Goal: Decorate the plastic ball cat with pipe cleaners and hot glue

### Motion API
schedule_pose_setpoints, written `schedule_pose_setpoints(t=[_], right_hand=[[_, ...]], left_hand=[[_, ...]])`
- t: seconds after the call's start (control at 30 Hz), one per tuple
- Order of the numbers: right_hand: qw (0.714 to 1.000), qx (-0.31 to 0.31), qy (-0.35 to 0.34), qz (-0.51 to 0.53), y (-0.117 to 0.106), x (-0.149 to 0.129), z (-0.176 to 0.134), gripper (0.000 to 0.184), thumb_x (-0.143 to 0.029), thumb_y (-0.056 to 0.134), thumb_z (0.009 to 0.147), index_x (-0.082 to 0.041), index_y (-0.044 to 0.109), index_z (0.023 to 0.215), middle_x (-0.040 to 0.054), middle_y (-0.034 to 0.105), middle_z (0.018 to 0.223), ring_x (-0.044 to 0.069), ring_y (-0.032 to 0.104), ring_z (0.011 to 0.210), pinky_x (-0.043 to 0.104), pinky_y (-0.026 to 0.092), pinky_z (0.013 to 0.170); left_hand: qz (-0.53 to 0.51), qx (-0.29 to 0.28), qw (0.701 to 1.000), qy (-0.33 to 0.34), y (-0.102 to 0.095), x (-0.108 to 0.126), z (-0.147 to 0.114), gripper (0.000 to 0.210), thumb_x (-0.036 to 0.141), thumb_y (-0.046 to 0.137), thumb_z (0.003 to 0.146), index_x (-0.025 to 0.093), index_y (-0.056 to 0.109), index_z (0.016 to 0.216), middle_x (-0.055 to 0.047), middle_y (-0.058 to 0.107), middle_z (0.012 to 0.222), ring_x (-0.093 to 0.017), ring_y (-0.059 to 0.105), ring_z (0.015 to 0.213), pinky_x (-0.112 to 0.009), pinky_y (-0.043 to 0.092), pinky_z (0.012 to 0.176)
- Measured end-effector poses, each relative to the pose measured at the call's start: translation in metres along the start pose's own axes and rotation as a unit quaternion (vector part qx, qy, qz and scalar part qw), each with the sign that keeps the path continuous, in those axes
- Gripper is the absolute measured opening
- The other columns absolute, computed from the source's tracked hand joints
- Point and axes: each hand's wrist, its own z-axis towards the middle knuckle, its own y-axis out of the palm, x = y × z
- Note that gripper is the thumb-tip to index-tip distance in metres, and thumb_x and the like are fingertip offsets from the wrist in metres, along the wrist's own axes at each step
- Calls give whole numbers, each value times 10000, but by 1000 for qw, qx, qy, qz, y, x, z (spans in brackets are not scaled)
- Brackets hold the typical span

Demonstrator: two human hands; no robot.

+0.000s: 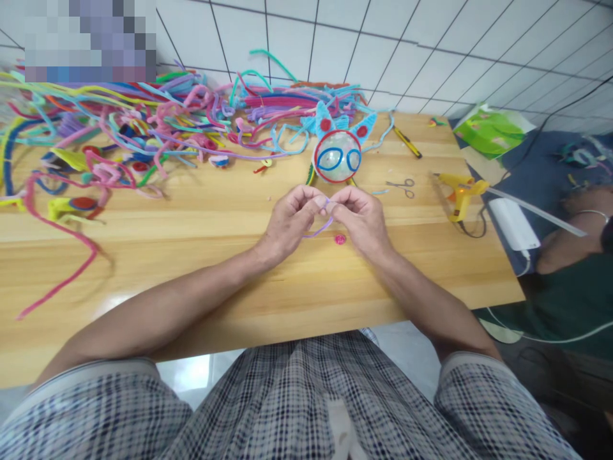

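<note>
A thin purple pipe cleaner (322,229) is pinched between the fingertips of my left hand (297,214) and my right hand (357,214), which meet over the middle of the table. Its free part curves in a loop below the fingers. Close under my right hand lies a small red-pink coil (340,239). Just beyond both hands stands a clear round ball (338,155) ringed in red, with two blue loops on its front and blue ears with red centres on top. My fingers partly hide what is at its base.
A heap of coloured pipe cleaners (182,121) spreads along the back left of the wooden table (215,211). To the right are small scissors (401,187), a yellow utility knife (408,142) and a yellow glue gun (460,191) with a cord. Another person's arm (569,239) shows beyond the right edge.
</note>
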Motion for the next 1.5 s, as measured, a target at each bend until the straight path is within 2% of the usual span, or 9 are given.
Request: schedule_pose_setpoints(t=[0.13, 0.27, 0.57, 0.73, 0.87, 1.03, 1.13, 1.37, 1.5], right_hand=[[1000, -6, -4, -11, -7, -1, 1, 531, -669, 993, 748, -235, 688, 724, -49, 638, 651, 112, 505, 597, 263, 384, 541], [1000, -8, -8, -15, -5, 1, -2, 541, -710, 974, 774, -240, 706, 772, -46, 645, 677, 113, 509, 608, 272, 397, 553], [998, 32, -40, -46, 8, 6, -8, 436, -603, 881, 897, -242, 664, 785, -50, 626, 685, 109, 482, 588, 290, 428, 584], [972, 37, -153, -176, -7, 3, -3, 190, -288, 764, 889, -248, 632, 758, -54, 623, 685, 112, 508, 595, 303, 430, 630], [959, 27, -183, -214, -11, 1, -2, 176, -268, 760, 908, -249, 647, 776, -39, 655, 716, 125, 542, 625, 309, 455, 663], [978, 49, -144, -144, 1, 2, -7, 281, -441, 777, 981, -247, 652, 821, -38, 657, 721, 123, 540, 610, 300, 472, 630], [981, 43, -130, -139, 2, 4, -7, 356, -524, 773, 992, -251, 628, 815, -44, 644, 710, 121, 522, 602, 299, 469, 620], [938, 17, -215, -271, -15, 7, -2, 157, -241, 717, 909, -260, 610, 795, -33, 665, 737, 134, 527, 632, 315, 474, 677], [930, 53, -250, -265, -8, 7, -5, 121, -215, 691, 920, -259, 631, 825, -30, 676, 753, 130, 521, 626, 308, 476, 668]], left_hand=[[76, -48, 994, 64, -7, 5, 6, 525, 717, 882, 906, 211, 743, 881, 15, 671, 737, -111, 480, 606, -268, 412, 596], [117, 25, 989, 82, -8, 6, 5, 501, 687, 897, 909, 219, 739, 823, -2, 685, 760, -144, 545, 698, -289, 445, 662], [-21, 68, 997, -41, 4, -9, -9, 514, 701, 933, 848, 223, 744, 855, 63, 532, 614, -100, 375, 523, -273, 321, 499], [111, 7, 992, 60, -9, -1, 4, 347, 521, 905, 910, 194, 801, 859, -12, 760, 796, -123, 586, 675, -276, 453, 675], [185, -12, 977, 109, -14, 6, 7, 255, 424, 847, 951, 190, 807, 858, -18, 770, 801, -132, 591, 698, -279, 443, 681], [39, 53, 997, 36, -1, -3, -3, 374, 561, 887, 935, 207, 778, 879, 19, 661, 715, -111, 480, 590, -264, 396, 563], [-4, 45, 999, -8, 0, -8, -3, 392, 588, 890, 922, 215, 775, 893, 55, 561, 634, -99, 378, 522, -261, 313, 495], [252, -64, 956, 136, -22, 11, 12, 153, 321, 795, 968, 186, 810, 896, -11, 778, 816, -125, 582, 684, -276, 441, 686], [208, -21, 969, 131, -14, 9, 6, 216, 374, 778, 1015, 187, 790, 907, -21, 789, 838, -142, 631, 730, -278, 476, 709]])
